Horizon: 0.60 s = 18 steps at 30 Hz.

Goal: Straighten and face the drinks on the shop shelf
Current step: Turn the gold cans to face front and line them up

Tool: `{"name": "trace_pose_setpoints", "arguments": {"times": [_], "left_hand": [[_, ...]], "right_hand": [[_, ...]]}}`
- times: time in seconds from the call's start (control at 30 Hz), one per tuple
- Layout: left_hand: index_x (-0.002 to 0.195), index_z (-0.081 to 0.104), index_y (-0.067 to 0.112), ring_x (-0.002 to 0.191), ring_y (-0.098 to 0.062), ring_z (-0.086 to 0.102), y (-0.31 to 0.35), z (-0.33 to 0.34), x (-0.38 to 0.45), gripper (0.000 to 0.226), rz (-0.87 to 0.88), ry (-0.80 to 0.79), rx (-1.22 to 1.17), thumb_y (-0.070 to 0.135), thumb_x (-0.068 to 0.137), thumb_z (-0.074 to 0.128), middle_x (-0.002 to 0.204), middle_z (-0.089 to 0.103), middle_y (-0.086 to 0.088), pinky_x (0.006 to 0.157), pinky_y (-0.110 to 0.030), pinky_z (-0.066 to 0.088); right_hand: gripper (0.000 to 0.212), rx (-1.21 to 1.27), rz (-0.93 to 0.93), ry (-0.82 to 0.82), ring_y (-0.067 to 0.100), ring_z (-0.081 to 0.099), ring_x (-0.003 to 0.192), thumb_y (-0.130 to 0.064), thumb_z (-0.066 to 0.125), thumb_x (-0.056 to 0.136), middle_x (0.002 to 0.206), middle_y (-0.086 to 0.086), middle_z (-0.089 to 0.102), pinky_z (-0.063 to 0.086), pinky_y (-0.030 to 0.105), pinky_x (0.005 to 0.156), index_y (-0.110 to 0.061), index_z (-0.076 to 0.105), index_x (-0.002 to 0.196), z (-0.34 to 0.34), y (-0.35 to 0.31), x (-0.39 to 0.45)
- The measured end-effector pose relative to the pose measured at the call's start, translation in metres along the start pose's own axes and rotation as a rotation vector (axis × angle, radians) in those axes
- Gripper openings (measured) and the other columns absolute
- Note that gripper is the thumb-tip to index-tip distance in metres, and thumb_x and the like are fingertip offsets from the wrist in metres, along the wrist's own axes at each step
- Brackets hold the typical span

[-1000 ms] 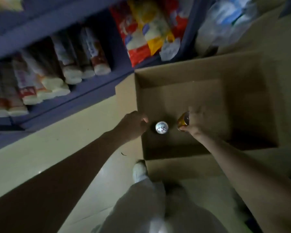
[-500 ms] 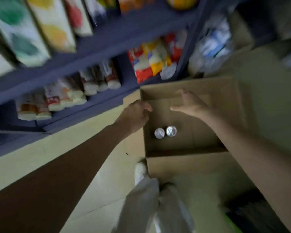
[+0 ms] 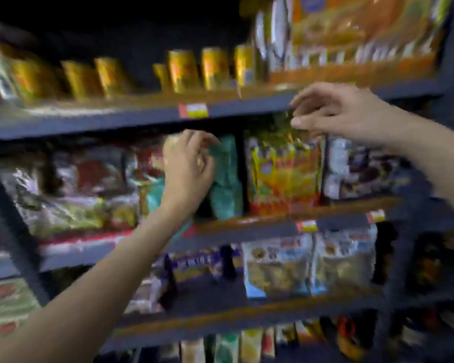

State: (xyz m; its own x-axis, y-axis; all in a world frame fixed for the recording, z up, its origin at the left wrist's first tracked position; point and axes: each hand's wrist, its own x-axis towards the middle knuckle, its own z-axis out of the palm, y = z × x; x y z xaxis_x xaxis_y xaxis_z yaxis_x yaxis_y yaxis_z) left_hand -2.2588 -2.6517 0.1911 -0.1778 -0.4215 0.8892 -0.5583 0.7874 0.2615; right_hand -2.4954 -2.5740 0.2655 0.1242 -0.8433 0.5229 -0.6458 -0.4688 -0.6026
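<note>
We see both hands raised toward the shelving, apparently reaching for stock to face; the left hand hangs before a teal packet, fingers loosely curled — whether it touches, we cannot tell; the right hand, fingers spread and empty, hovers at the upper shelf edge; the drinks — eight gold cans visible through blur — stand above.
</note>
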Motion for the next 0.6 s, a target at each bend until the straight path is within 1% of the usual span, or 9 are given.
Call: {"name": "trace_pose_setpoints", "arguments": {"times": [0.1,0.13,0.2,0.23,0.27,0.37,0.43,0.53,0.6], "left_hand": [[0.095,0.059,0.006,0.086,-0.021,0.054,-0.026,-0.055,0.038,0.026,0.089,0.071,0.094,0.014,0.079,0.04,0.093,0.052,-0.005,0.073,-0.028,0.042],[0.096,0.059,0.005,0.088,-0.023,0.055,-0.037,-0.069,0.049,0.024,0.118,0.074,0.122,0.011,0.08,0.042,0.095,0.052,-0.007,0.075,-0.03,0.043],[0.098,0.059,0.003,0.092,-0.025,0.053,-0.058,-0.092,0.068,0.023,0.156,0.086,0.181,0.007,0.08,0.046,0.097,0.054,-0.01,0.08,-0.026,0.04],[0.099,0.059,0.003,0.093,-0.023,0.051,-0.068,-0.102,0.077,0.022,0.169,0.086,0.213,0.007,0.081,0.046,0.097,0.054,-0.011,0.08,-0.023,0.036],[0.1,0.059,0.004,0.094,-0.023,0.05,-0.078,-0.11,0.087,0.022,0.184,0.08,0.25,0.008,0.081,0.047,0.098,0.054,-0.011,0.08,-0.021,0.033],[0.104,0.06,0.008,0.097,-0.03,0.049,-0.108,-0.126,0.114,0.029,0.184,0.063,0.398,0.015,0.079,0.047,0.106,0.054,-0.012,0.082,-0.035,0.035],[0.109,0.06,0.01,0.104,-0.034,0.049,-0.129,-0.131,0.13,0.035,0.178,0.056,0.55,0.021,0.08,0.044,0.112,0.056,-0.012,0.089,-0.043,0.034],[0.112,0.063,0.012,0.112,-0.033,0.053,-0.16,-0.131,0.146,0.046,0.207,0.022,0.723,0.032,0.083,0.033,0.117,0.062,-0.009,0.099,-0.046,0.03],[0.114,0.062,0.014,0.114,-0.029,0.054,-0.173,-0.128,0.15,0.052,0.154,-0.002,0.727,0.037,0.084,0.026,0.119,0.063,-0.006,0.104,-0.046,0.026]], "right_hand": [[0.021,-0.011,-0.114,0.091,0.021,0.054,0.083,-0.019,0.067,0.082,0.1,0.01,0.055,0.05,0.021,0.065,-0.016,0.055,0.099,0.017,-0.041,0.045],[0.022,-0.031,-0.144,0.126,0.018,0.054,0.08,-0.017,0.067,0.083,0.099,0.01,0.055,0.049,0.022,0.066,-0.016,0.055,0.101,0.026,-0.051,0.06],[0.026,-0.097,-0.192,0.152,0.014,0.058,0.077,-0.019,0.071,0.081,0.101,0.008,0.058,0.05,0.033,0.076,-0.018,0.056,0.103,0.048,-0.067,0.087],[0.028,-0.137,-0.209,0.15,0.015,0.061,0.081,-0.021,0.072,0.08,0.103,0.008,0.059,0.05,0.035,0.081,-0.02,0.056,0.104,0.058,-0.074,0.099],[0.03,-0.191,-0.221,0.148,0.018,0.062,0.087,-0.024,0.072,0.08,0.106,0.008,0.06,0.048,0.035,0.084,-0.02,0.056,0.106,0.066,-0.081,0.11],[0.036,-0.389,-0.243,0.12,0.021,0.058,0.102,-0.033,0.07,0.081,0.111,0.003,0.056,0.046,0.035,0.091,-0.022,0.055,0.113,0.087,-0.097,0.142],[0.041,-0.513,-0.254,0.083,0.02,0.054,0.108,-0.036,0.068,0.083,0.109,0.001,0.052,0.044,0.034,0.093,-0.021,0.054,0.118,0.097,-0.105,0.168],[0.049,-0.638,-0.262,0.005,0.02,0.049,0.115,-0.037,0.066,0.085,0.12,0.005,0.05,0.04,0.031,0.095,-0.019,0.049,0.127,0.111,-0.112,0.212],[0.053,-0.667,-0.264,-0.052,0.022,0.046,0.118,-0.04,0.065,0.085,0.127,0.005,0.046,0.04,0.033,0.099,-0.022,0.045,0.131,0.12,-0.116,0.244]]}}
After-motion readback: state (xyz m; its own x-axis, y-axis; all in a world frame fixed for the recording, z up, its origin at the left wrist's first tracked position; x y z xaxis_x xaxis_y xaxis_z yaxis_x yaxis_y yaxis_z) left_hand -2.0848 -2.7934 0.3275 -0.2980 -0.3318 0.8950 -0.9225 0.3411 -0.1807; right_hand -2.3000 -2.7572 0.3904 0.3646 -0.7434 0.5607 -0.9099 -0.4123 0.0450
